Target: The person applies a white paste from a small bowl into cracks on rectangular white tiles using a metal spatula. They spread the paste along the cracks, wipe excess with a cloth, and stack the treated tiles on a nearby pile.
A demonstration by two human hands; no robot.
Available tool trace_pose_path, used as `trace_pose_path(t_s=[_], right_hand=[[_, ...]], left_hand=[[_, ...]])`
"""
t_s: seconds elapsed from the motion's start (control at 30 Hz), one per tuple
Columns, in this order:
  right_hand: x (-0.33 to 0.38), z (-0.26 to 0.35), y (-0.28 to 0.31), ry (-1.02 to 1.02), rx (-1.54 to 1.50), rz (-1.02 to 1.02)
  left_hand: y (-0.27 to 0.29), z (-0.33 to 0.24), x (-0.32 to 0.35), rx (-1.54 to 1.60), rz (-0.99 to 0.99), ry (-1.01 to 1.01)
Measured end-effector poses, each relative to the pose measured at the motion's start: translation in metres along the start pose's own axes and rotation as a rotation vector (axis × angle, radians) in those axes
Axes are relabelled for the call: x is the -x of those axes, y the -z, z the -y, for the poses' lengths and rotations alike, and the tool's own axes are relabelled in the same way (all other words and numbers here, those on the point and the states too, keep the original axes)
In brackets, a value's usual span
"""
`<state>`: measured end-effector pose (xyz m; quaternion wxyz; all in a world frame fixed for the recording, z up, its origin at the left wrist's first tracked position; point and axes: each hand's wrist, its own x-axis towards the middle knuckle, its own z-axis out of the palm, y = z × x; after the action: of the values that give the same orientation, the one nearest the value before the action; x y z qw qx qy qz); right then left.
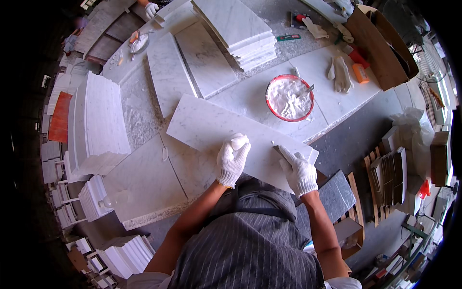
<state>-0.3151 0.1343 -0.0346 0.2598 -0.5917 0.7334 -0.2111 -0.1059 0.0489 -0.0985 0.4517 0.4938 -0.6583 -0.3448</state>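
A long pale marble slab (pixel 202 118) lies slantwise in front of me, its near edge by my apron. My left hand (pixel 232 161), in a white knit glove, is closed above the slab; a whitish lump shows at its fingers, too small to name. My right hand (pixel 299 173), gloved too, grips a small putty knife (pixel 277 149) with its dark blade tip low over the slab. A small white dab (pixel 273 142) sits beside the blade. Beyond the slab stands a red-rimmed bowl (pixel 275 113) of white paste, with a metal tool (pixel 310 89) stuck in it.
Stacked marble slabs rise at the left (pixel 96 125) and far middle (pixel 240 29). Two flat slabs (pixel 204 60) lie beyond mine. Spare gloves (pixel 341 74), an orange box (pixel 360 73) and a cardboard box (pixel 378 48) are at the right. Another person's gloved hand (pixel 151 9) shows far left.
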Motion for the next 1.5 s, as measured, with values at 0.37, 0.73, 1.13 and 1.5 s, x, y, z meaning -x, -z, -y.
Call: trace_pose_path(t_s=[0.37, 0.73, 1.13, 1.5], right_hand=[[-0.016, 0.001, -0.010, 0.060, 0.081, -0.063], [-0.012, 0.002, -0.006, 0.035, 0.072, -0.050], [-0.001, -0.009, -0.006, 0.086, 0.116, -0.029], [-0.007, 0.006, -0.009, 0.031, 0.311, 0.040]], left_hand=[[-0.002, 0.002, 0.001, 0.029, -0.013, 0.030], [-0.003, 0.000, 0.000, 0.058, -0.023, 0.046], [0.000, -0.001, -0.001, 0.039, 0.000, 0.018], [0.000, -0.005, -0.002, 0.034, 0.025, -0.007]])
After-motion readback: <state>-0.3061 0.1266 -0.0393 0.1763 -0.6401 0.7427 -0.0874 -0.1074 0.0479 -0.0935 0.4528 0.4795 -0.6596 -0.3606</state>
